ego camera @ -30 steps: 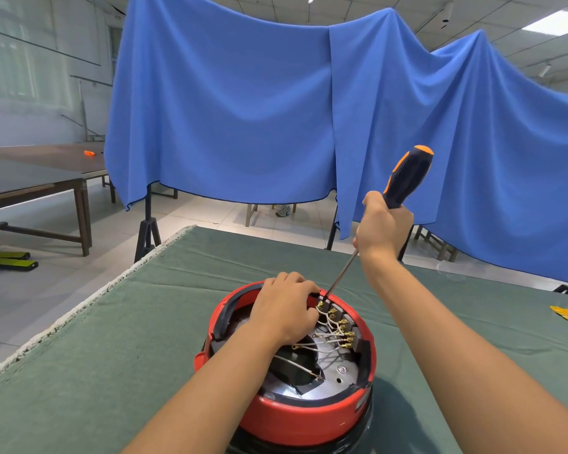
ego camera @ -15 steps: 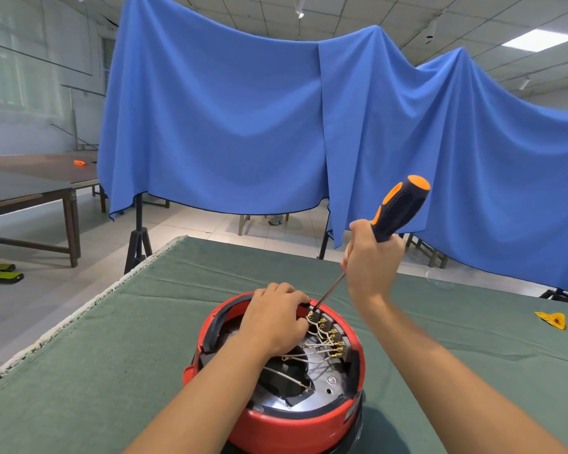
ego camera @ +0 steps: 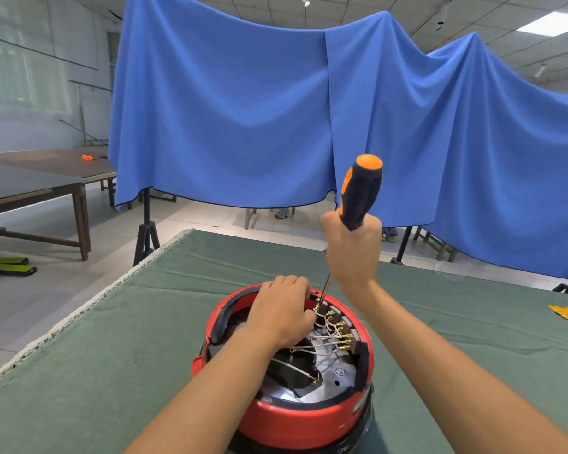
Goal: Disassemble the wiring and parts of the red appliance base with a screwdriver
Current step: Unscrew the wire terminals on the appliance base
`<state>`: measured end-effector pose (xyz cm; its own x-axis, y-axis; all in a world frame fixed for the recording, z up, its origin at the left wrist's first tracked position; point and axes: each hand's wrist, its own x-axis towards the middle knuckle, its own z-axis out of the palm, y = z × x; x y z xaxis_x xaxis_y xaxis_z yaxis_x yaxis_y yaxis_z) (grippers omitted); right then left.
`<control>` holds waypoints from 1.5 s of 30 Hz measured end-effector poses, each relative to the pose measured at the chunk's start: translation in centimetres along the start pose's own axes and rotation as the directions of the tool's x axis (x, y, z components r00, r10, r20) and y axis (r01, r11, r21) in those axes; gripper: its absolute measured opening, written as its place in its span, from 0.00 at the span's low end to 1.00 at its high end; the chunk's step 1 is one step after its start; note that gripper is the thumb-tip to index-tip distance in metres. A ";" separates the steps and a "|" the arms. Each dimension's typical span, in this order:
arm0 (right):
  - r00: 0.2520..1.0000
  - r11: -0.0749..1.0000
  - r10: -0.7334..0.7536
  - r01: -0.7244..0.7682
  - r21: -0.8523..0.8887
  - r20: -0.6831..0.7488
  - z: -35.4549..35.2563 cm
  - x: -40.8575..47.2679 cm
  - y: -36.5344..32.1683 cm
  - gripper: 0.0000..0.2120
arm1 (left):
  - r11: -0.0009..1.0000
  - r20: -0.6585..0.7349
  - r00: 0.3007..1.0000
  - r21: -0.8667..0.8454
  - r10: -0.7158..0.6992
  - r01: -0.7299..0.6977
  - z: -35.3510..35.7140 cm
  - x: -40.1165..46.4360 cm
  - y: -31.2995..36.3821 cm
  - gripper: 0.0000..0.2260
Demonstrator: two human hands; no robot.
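The red appliance base [ego camera: 309,417] is set on the green-covered bench [ego camera: 118,348], directly below both hands. The screwdriver [ego camera: 358,198] is gripped by its black and orange handle in the right hand [ego camera: 353,250], held nearly upright above the far rim, and its tip is placed at the farthest of the brass terminals [ego camera: 336,326]. The left hand [ego camera: 281,309] is rested inside the base just beside that tip, fingers curled over the white wires [ego camera: 318,339]; whether a wire is pinched cannot be told.
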<state>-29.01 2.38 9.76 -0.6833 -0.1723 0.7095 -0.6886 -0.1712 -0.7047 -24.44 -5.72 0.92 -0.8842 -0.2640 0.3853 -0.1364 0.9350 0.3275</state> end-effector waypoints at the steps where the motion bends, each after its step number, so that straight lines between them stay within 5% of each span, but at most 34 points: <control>1: 0.999 0.999 0.045 -0.045 0.012 -0.030 -0.1 0.6 0.1 0.14 | 1.000 0.006 1.000 -0.003 0.000 0.000 0.0 0.0 0.0 0.07; 4: 0.977 0.984 0.174 -0.168 0.061 -0.123 -0.9 2.3 0.8 0.08 | 1.000 0.019 1.000 -0.008 0.005 -0.005 -0.1 -0.1 0.0 0.03; 13: 0.878 0.902 0.424 -0.389 0.186 -0.220 -2.3 5.5 3.5 0.13 | 1.000 0.022 1.000 0.002 0.016 -0.016 0.1 0.2 -0.4 0.06; 25: 0.737 0.786 0.601 -0.475 0.396 -0.308 -4.4 5.7 5.4 0.11 | 1.000 -0.007 1.000 0.021 0.024 -0.023 0.1 0.5 -0.7 0.09; 31: 0.875 0.869 0.399 -0.266 0.417 -0.274 -4.0 2.7 2.8 0.17 | 1.000 -0.010 1.000 0.013 0.027 -0.027 0.1 0.5 -0.6 0.08; 36: 0.986 0.968 0.101 -0.066 0.244 -0.135 -2.5 -0.4 0.8 0.14 | 1.000 -0.014 1.000 0.009 0.019 -0.019 0.0 0.4 -0.4 0.06; 45: 0.987 0.988 -0.150 0.151 -0.018 0.058 -0.8 -2.9 0.1 0.15 | 1.000 -0.009 1.000 0.014 0.012 -0.012 0.2 0.2 -0.3 0.07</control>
<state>-27.26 3.66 7.62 -0.5573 -0.2011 0.8056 -0.7880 -0.1778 -0.5895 -24.67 -6.02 0.72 -0.8816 -0.2551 0.3972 -0.1324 0.9412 0.3107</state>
